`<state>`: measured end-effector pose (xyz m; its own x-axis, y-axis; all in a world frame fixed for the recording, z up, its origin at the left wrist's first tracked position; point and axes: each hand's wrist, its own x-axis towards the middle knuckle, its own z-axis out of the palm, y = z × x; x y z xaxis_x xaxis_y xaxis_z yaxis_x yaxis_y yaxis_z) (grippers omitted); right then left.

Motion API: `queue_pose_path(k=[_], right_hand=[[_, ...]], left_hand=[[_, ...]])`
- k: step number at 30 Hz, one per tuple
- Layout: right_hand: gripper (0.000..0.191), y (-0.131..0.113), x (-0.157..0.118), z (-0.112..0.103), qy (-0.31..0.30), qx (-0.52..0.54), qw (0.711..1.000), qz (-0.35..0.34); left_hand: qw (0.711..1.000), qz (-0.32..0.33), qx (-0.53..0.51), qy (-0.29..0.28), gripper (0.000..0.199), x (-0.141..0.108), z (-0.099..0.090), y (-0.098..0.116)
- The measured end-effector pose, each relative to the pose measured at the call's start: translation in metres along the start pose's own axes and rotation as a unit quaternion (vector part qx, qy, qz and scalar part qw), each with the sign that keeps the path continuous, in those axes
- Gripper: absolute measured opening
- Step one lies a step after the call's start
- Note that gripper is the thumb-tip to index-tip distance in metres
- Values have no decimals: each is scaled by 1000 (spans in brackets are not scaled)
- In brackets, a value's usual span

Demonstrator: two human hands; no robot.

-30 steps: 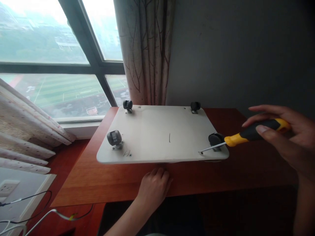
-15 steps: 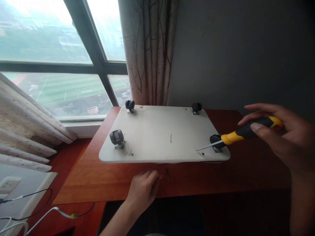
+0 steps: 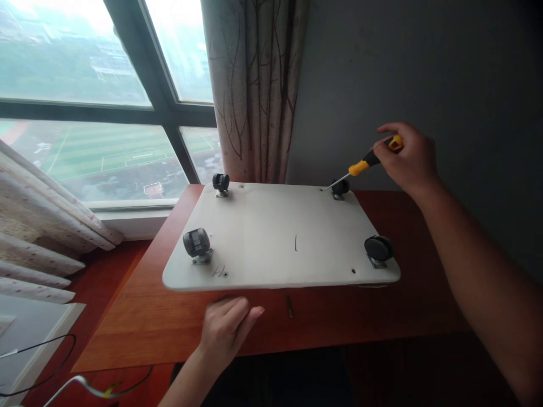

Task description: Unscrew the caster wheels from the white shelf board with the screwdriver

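My right hand [image 3: 409, 158] grips a screwdriver [image 3: 365, 161] by its yellow and black handle. The screwdriver's tip is at a hole in the far right corner of a white board [image 3: 263, 237], beside a black caster [image 3: 340, 187]; I cannot tell if it touches. More casters stand at the far left [image 3: 221, 183], near left [image 3: 197, 244] and near right [image 3: 379, 249] corners. Just in front of the board, my left hand [image 3: 227, 328] is closed with its fingers curled; whatever they hold, if anything, is hidden. To its right, a small slim metal piece [image 3: 289, 307] lies on the wooden table.
The board rests on a reddish-brown wooden table [image 3: 127, 316]. Behind it are a patterned curtain [image 3: 257, 90] and a grey wall [image 3: 403, 68]. A large window [image 3: 110, 152] fills the left side. Cables [image 3: 85, 384] run along the lower left.
My right hand has carried the screwdriver from the near right corner to the hole at the far right corner. My left hand has shifted slightly left and down.
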<state>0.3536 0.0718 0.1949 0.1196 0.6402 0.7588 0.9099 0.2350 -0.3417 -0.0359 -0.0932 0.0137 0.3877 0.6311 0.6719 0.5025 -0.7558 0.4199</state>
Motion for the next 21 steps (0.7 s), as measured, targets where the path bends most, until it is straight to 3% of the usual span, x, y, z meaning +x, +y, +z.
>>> queue_pose_path(k=[3, 6, 9, 16, 21], right_hand=[[36, 8, 14, 18, -6, -39, 999, 8], [36, 13, 22, 27, -19, -59, 998, 11], [37, 14, 25, 31, -25, -64, 998, 14], [37, 13, 27, 36, -44, -79, 996, 14], [36, 10, 31, 38, -68, -88, 994, 5]], left_hand=[[999, -7, -54, 0, 10, 1, 4, 0], [995, -21, -92, -41, 47, -2, 9, -2], [988, -45, -127, -69, 58, -4, 12, -4], [943, -188, -257, -95, 50, 0, 25, 2], [895, -281, -342, -59, 36, -1, 37, 8]])
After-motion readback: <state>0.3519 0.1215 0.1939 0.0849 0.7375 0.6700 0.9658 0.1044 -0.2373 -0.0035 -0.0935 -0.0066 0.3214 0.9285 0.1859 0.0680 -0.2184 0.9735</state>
